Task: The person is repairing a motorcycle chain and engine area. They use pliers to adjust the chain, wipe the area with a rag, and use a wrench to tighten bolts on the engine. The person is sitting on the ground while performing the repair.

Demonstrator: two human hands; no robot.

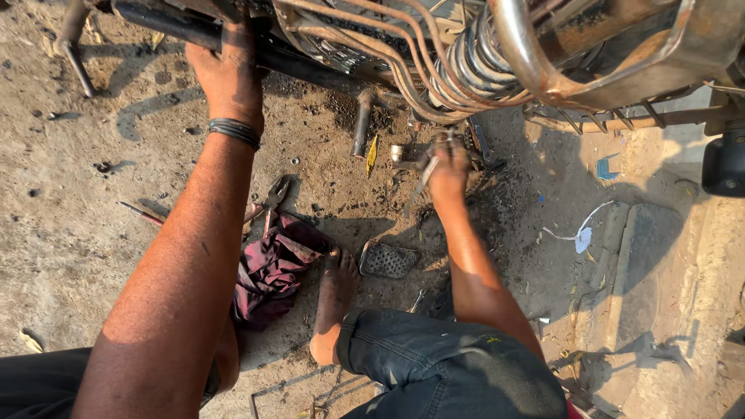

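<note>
In the head view, the left hand is closed around a dark bar of the motorcycle frame, and the right hand is closed on a small metal tool, working at the parts under the spring. I think the tool can slip on the greasy metal, so the knuckles hit the frame. The pliers and rag lie on the ground between both arms, below the hands.

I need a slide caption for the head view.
Left hand grips a motorcycle frame bar; right hand holds a wrench.
</note>
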